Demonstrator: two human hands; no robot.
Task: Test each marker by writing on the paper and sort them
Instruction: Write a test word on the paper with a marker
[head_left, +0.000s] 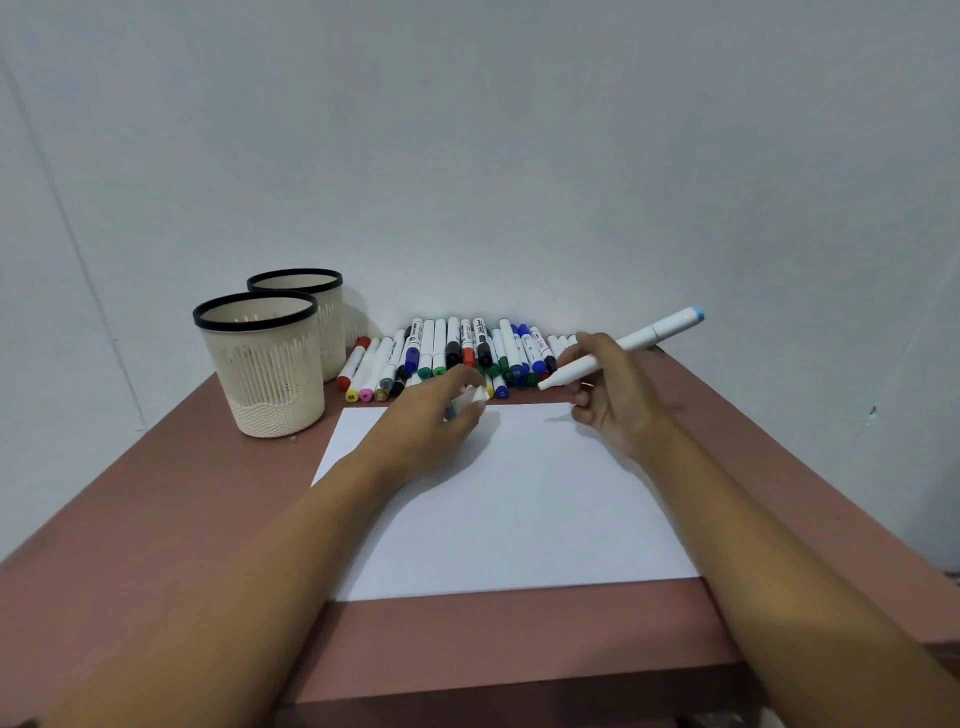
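The right hand (608, 395) has its fingers and thumb curled round a white marker (631, 343), gripping it near the lower end. The marker is tilted. Its light-blue end sticks out past the hand toward 2 o'clock, and its pale lower end points toward 8 o'clock, above the far edge of the paper (509, 519). The picture is too soft to show the nib.

At 9 o'clock from the right hand, close but apart, the left hand (436, 415) hovers over the top edge of the paper. Its fingertips pinch a small white cap (470, 401), which is blurred.

The paper, a white sheet, lies flat under both forearms on the reddish-brown table (156, 519). At 12 o'clock from the paper, just beyond its far edge, a pile of markers (452, 348) lies against the wall (519, 156). They are mostly white barrels with caps in red, yellow, pink, black, blue and green. The held marker's lower end hangs just above the right part of this pile.

At 10 o'clock from the paper stand two cream cups with black rims. The front cup (265, 374) is just beside the sheet's far left corner. The back cup (324, 317) is behind it, touching or nearly touching.
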